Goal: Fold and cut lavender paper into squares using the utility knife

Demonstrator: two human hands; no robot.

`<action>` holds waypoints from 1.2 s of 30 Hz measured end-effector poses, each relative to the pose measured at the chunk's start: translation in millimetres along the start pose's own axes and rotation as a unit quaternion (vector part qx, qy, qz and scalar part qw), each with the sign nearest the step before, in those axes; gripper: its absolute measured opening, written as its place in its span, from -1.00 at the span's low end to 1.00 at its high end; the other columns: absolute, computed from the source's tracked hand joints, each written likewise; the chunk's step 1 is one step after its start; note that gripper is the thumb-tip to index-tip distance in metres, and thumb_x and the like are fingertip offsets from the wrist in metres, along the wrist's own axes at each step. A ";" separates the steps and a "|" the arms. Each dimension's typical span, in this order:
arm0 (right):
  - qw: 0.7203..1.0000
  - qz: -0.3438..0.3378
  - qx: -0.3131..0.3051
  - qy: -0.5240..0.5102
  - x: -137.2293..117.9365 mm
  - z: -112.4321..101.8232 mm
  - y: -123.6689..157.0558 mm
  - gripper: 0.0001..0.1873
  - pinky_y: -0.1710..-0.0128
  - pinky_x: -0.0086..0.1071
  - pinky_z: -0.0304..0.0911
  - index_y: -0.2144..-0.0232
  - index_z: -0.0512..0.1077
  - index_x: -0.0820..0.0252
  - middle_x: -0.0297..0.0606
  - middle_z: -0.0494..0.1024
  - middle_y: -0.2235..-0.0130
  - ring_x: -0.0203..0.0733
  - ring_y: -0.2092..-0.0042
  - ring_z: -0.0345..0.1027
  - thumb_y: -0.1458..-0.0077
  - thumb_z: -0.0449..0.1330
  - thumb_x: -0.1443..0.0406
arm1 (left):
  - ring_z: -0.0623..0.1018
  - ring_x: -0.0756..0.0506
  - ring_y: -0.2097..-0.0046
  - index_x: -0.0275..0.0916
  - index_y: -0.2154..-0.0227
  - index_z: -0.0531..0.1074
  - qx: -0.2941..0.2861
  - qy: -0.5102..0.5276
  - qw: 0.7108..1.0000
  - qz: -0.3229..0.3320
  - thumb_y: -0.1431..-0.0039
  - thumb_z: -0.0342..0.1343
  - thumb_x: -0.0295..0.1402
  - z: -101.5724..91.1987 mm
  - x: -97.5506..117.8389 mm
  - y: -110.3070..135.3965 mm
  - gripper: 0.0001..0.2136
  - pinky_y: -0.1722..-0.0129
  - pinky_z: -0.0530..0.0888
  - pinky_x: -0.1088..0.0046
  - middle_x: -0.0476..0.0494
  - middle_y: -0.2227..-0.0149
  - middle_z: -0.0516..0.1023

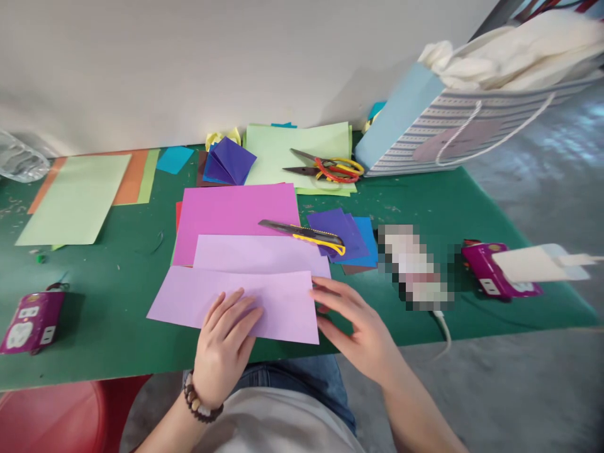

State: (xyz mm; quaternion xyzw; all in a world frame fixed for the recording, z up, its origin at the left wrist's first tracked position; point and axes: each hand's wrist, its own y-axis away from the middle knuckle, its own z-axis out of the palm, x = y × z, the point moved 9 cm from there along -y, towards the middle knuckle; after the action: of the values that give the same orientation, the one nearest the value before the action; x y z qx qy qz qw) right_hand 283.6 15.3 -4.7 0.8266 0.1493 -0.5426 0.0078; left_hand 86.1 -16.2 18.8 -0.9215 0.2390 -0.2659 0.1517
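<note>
Lilac paper (283,308), folded over on itself, lies at the front of a green-topped table (108,327), where it is pressed down by the left hand (226,343), its slightly spread fingers (236,308) laid flat, apparently to stop the sheet sliding. The right hand (358,327) is kept at the sheet's right edge, its fingers loosely spread, with nothing pinched. A yellow-trimmed utility knife (302,233) is left within reach across a pink sheet (231,214) just beyond.
</note>
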 end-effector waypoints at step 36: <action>0.970 -0.053 -0.201 0.124 6.8 34.6 -42.2 -0.64 0.16 -0.18 0.33 -0.01 0.41 0.01 -0.26 0.53 0.27 -0.12 0.21 0.39 -0.14 0.21 0.20 | 0.50 -0.24 0.00 -0.23 -0.32 -0.17 -0.134 0.047 0.984 0.110 -0.15 -0.11 0.18 26.4 -14.6 -7.7 -0.17 0.28 0.58 0.30 -0.48 -0.12 0.31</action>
State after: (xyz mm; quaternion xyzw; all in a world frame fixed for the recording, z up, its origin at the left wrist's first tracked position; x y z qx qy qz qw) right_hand 244.3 51.2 -18.7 0.8598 0.2988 -0.3942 0.1265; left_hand 92.9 1.9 -5.6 -0.8880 0.3795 -0.2561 0.0435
